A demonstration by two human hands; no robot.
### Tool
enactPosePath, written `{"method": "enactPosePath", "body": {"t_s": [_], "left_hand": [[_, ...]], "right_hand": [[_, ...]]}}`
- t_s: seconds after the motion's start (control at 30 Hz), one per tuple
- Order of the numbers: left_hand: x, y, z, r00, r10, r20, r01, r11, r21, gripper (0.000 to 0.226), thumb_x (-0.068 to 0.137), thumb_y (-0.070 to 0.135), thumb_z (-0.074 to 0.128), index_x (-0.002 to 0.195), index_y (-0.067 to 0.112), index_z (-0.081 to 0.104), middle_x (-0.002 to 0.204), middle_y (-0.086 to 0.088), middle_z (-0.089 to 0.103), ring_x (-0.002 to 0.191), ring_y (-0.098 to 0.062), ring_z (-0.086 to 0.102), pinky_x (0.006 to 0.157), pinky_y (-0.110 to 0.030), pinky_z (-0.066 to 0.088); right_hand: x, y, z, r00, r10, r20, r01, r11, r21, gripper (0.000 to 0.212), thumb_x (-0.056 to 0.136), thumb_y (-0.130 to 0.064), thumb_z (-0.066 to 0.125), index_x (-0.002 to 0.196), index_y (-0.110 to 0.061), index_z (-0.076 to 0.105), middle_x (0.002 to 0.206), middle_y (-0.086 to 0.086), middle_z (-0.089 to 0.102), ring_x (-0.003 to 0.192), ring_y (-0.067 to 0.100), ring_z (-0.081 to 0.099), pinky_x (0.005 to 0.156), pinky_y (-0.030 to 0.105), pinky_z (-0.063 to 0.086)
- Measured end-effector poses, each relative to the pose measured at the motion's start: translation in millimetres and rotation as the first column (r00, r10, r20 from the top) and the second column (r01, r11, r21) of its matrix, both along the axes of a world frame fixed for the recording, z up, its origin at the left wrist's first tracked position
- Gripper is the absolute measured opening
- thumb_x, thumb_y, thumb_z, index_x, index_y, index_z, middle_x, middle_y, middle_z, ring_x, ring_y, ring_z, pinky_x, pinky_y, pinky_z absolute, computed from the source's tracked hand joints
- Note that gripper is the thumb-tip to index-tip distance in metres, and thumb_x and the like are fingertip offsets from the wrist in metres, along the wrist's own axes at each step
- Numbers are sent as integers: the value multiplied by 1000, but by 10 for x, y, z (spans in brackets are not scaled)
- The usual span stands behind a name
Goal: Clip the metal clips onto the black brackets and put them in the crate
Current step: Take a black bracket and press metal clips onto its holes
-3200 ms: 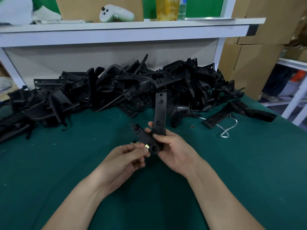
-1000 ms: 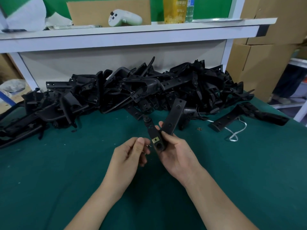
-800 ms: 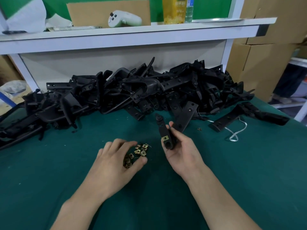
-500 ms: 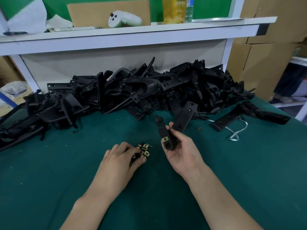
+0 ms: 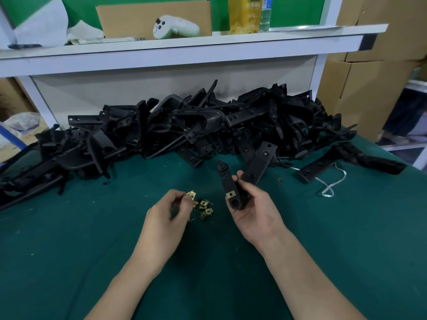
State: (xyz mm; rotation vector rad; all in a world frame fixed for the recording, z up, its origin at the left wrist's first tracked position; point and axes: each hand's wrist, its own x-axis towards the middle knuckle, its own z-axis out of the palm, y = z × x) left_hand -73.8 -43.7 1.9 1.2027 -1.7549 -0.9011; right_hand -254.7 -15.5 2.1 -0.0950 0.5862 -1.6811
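Left hand (image 5: pixel 166 213) has come up off the loose clips (image 5: pixel 205 207), one metal clip (image 5: pixel 191 194) pinched in its fingertips.
Right hand (image 5: pixel 256 211) grips a black bracket (image 5: pixel 260 163) mid-table; the bracket pile (image 5: pixel 208 128) crowds the far edge, and the green table (image 5: pixel 69 262) runs wide toward the near edge.

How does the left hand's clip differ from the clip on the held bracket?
The left hand pinches its clip loose near the spare clips; the other clip is already seated on the bracket held by the right hand. The loose one is partly hidden by that hand; the seated one shows fully. Both are small and brass-coloured.
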Motion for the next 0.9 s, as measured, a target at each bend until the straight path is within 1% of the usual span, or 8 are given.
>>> {"method": "enactPosePath", "body": {"t_s": [0.1, 0.17, 0.3, 0.37, 0.47, 0.6, 0.73, 0.9], "left_hand": [[5, 2, 81, 985, 3, -173, 11, 996, 83, 20, 100, 30, 57, 88, 26, 73, 86, 12, 74, 76, -4, 65, 66, -7, 47], [5, 7, 120, 975, -7, -222, 29, 995, 99, 20, 100, 26, 58, 89, 22, 74, 91, 11, 76, 85, 0, 68, 71, -3, 45], [-7, 18, 141, 963, -15, -268, 50, 991, 125, 17, 98, 23, 61, 88, 18, 74, 89, 9, 76, 84, 2, 69, 71, -2, 44], [-11, 22, 136, 960, -18, -278, 53, 992, 117, 13, 96, 24, 64, 88, 21, 74, 86, 7, 75, 78, 0, 67, 70, -4, 46], [-19, 24, 109, 970, -27, -241, 46, 996, 72, 8, 95, 21, 67, 89, 24, 72, 79, 10, 72, 69, 2, 61, 64, -7, 45], [-23, 10, 72, 971, -58, -231, 72, 996, 51, 9, 94, 18, 67, 91, 26, 71, 87, 4, 74, 79, -10, 67, 68, -12, 50], [-20, 17, 66, 968, -74, -239, 84, 996, 34, 10, 94, 20, 68, 91, 29, 71, 86, 4, 74, 80, -11, 67, 64, -11, 50], [15, 30, 89, 960, -159, -232, 167, 986, 16, 30, 95, 10, 66, 108, 37, 70, 94, 7, 74, 86, -6, 68, 68, -11, 51]], "right_hand": [[1, 6, 8, 1000, 4, -8, -4, 1000, 12, 27, 96, -4, 58, 119, -12, 68, 92, 4, 76, 80, 16, 75, 57, 24, 57], [1, 3, 8, 1000, 7, -12, -7, 1000, 20, 28, 96, -5, 58, 121, -13, 68, 93, 3, 76, 80, 16, 75, 57, 24, 57], [17, 7, 16, 991, 65, -114, -60, 997, 46, 25, 94, -9, 62, 117, -16, 71, 94, 0, 76, 78, 12, 75, 57, 24, 56], [47, 24, 32, 963, 135, -233, -122, 990, 67, 18, 90, -15, 69, 107, -18, 73, 89, -2, 76, 71, 10, 73, 55, 23, 55], [118, 48, 52, 858, 209, -469, -201, 977, 69, 11, 78, -29, 81, 83, -22, 74, 79, -3, 72, 62, 9, 67, 53, 23, 52], [211, 43, 14, 732, 205, -650, -246, 969, 28, 10, 77, -29, 84, 78, -31, 75, 93, 1, 74, 89, 15, 72, 75, 26, 57], [245, 37, -26, 672, 156, -724, -215, 976, 10, 13, 75, -35, 84, 83, -34, 74, 91, -4, 74, 96, 16, 70, 98, 39, 53], [234, 35, -28, 648, 158, -745, -220, 975, 16, 14, 76, -35, 82, 89, -36, 75, 99, -1, 77, 101, 17, 72, 93, 35, 56]]}}
